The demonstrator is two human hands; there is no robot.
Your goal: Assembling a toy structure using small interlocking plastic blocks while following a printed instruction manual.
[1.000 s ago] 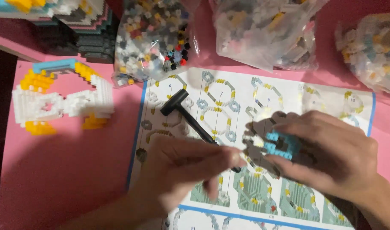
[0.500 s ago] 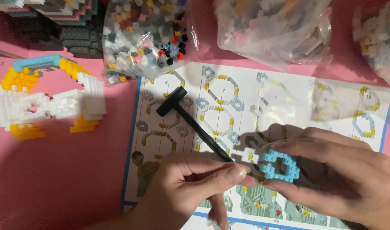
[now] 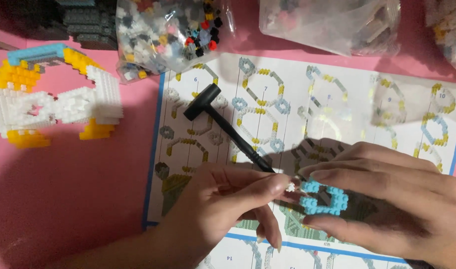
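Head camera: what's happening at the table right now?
A person is fitting tiny building bricks together. The right hand holds a small light-blue brick ring, while the left hand pinches a tiny white brick against it and also grips a small black hammer. Both work over a printed instruction sheet on the pink table. A white-and-yellow brick model and bags of loose bricks lie nearby.
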